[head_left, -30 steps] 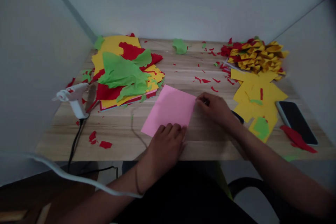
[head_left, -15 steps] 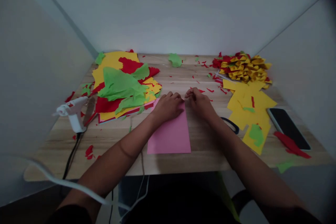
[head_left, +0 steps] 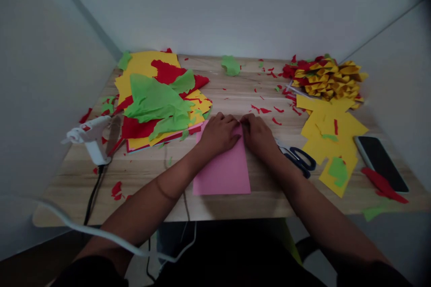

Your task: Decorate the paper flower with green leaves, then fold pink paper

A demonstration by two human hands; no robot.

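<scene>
A pink sheet of paper (head_left: pixel 222 175) lies on the table in front of me, its far part under my hands. My left hand (head_left: pixel 220 133) rests on the upper part of the sheet, palm down, thumb apart from the fingers. At the sheet's far right corner is my right hand (head_left: pixel 256 132), its fingers bent and pinched together on the paper's edge. The two hands' fingertips nearly meet there. Scissors (head_left: pixel 298 157) with dark blue handles lie right beside my right forearm, partly hidden by it.
To the left lie stacked coloured papers with crumpled green tissue paper (head_left: pixel 156 101) and a white glue gun (head_left: pixel 92 139) on its cord. On the right are yellow paper cutouts (head_left: pixel 321 128), a bundle of folded yellow paper (head_left: pixel 332 78) and a phone (head_left: pixel 382 163). Red scraps (head_left: pixel 264 110) dot the wooden table (head_left: pixel 218 208).
My right hand has moved in against the sheet's far right corner, and its fingers have closed there. More of the scissors shows. The whole view has shifted slightly.
</scene>
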